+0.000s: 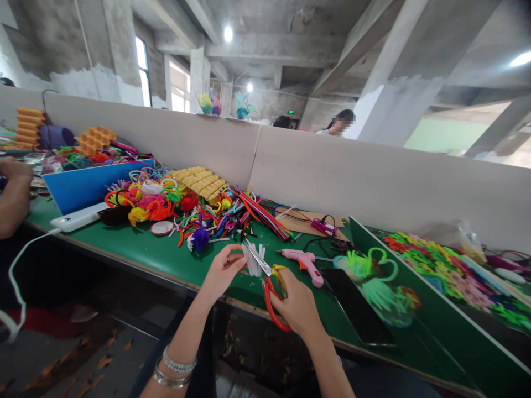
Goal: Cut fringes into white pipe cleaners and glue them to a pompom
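My right hand (296,301) is wrapped round the handles of the scissors (269,282), one red and one yellow. The blades are parted and point up and left, towards my left hand. My left hand (224,268) is closed in a pinch at the left of the blades, holding something small and pale whose shape is not clear. Several short white strips (255,262) lie on the green table (182,258) just behind and under the blades.
A pink glue gun (305,262), a dark phone (359,309) and green fuzzy pieces (381,293) lie to the right. Colourful pipe cleaners (261,213) are heaped behind. Green divider (431,309) at right, blue divider (91,182) at left. Another person's arm (14,199) shows far left.
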Motion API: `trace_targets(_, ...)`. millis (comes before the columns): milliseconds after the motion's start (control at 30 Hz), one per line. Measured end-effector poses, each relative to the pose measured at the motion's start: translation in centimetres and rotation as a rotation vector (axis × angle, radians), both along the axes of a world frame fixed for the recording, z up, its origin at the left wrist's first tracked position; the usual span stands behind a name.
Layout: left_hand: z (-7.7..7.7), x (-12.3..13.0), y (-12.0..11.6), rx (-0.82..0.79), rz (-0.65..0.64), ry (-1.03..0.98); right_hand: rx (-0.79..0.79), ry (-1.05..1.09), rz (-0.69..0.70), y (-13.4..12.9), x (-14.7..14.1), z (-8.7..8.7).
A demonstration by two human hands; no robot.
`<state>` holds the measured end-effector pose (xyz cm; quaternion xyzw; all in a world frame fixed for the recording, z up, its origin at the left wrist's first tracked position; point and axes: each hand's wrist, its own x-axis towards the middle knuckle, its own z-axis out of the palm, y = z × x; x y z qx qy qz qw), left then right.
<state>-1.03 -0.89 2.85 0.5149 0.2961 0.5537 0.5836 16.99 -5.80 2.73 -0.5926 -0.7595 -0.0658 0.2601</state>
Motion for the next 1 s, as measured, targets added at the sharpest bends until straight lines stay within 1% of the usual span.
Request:
trace_targets(400,-0.1,0.0,0.1,0.001,0.003,0.008,0.017,-0.011,0.003,0.1,0.1,-0.3)
trace_targets(533,-0.2,0.0,0.1,0.003,-0.003,0.012,0.001,-0.02,-0.01,0.1,0.2,-0.4)
trace_targets(667,-0.1,-0.1,0.1,0.015,0.012,0.027,0.022,-0.018,-0.027,0.1,0.2,-0.3)
trace_targets(867,-0.4,-0.5,0.4,0.012,0.07,0.066,0.121,-0.026,-0.089,0.4,0.6,-0.3)
trace_targets(933,-0.6,-0.7,0.6,0.018,0.096,0.082,0.182,-0.07,-0.124,0.7,0.8,-0.5)
trace_targets(1000,-0.9,-0.9,0.8,0.028,0.133,0.114,0.275,-0.137,-0.178,1.0,1.0,-0.8)
